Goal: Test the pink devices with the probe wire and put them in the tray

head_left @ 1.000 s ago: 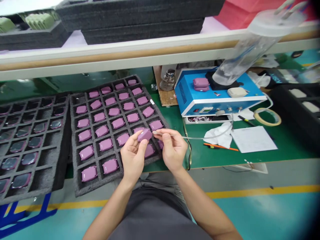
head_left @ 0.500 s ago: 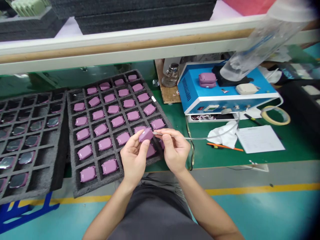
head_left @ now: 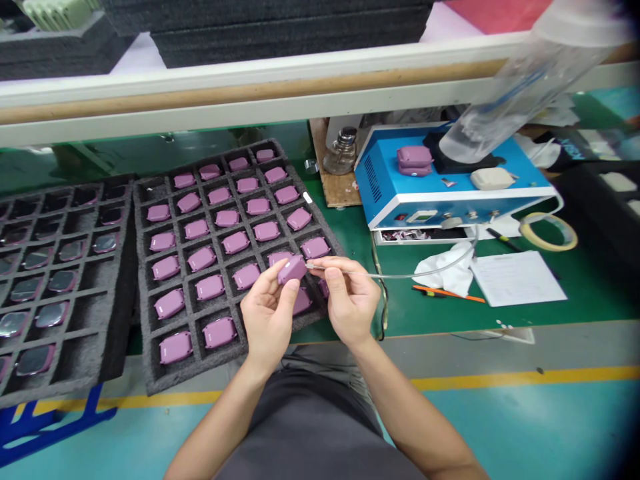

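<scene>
A purple watch-like case [head_left: 292,269] is pinched between the thumb and fingers of my left hand [head_left: 269,317], over the lower right part of a dark foam tray [head_left: 150,370]. My right hand [head_left: 353,303] grips a thin dispensing needle [head_left: 316,267], its tip close to the right edge of the case; whether they touch is too small to tell. A clear tube [head_left: 400,276] runs from the right hand towards a blue machine [head_left: 383,193]. Several purple cases like the held one lie in the tray's compartments.
Another foam tray [head_left: 113,333] with dark-faced pieces lies at the left. A glass bottle [head_left: 342,152] stands behind. White tissue [head_left: 447,268], an orange stick [head_left: 450,294], paper [head_left: 517,279] and a tape roll [head_left: 549,231] are at the right. A shelf edge [head_left: 240,93] crosses above.
</scene>
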`<state>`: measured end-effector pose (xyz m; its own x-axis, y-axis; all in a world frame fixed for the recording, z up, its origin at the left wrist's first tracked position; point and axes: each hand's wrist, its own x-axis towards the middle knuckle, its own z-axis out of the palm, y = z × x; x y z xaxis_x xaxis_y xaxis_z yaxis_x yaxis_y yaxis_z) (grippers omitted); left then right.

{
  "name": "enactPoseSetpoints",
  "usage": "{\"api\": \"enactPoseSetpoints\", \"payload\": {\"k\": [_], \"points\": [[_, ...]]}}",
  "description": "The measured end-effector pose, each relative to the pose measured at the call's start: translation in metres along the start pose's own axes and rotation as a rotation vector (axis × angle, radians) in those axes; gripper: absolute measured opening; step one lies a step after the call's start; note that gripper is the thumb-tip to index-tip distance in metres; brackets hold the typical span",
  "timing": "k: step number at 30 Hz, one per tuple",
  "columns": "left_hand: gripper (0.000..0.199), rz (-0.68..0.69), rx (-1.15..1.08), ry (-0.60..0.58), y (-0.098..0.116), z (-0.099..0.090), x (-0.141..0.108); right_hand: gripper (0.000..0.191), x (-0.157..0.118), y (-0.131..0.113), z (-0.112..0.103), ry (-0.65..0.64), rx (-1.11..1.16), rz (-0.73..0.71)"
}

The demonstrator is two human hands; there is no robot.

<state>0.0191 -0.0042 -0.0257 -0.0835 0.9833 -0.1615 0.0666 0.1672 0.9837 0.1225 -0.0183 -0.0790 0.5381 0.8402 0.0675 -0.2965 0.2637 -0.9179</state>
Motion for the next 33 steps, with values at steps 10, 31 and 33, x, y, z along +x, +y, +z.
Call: {"api": "enactPoseSetpoints", "payload": {"k": [10,31,33], "points": [[0.037,0.057,0.045,-0.016,0.003,0.001,-0.001,0.013,0.000,0.001,0.000,-0.014,0.026,-0.016],[0.040,0.090,0.128,0.011,0.007,0.002,0.005,0.014,0.012,0.001,0.009,-0.028,0.110,-0.017],[0.041,0.094,0.131,0.012,0.007,0.001,0.006,0.013,0.013,0.001,0.009,-0.029,0.125,-0.015]]}}
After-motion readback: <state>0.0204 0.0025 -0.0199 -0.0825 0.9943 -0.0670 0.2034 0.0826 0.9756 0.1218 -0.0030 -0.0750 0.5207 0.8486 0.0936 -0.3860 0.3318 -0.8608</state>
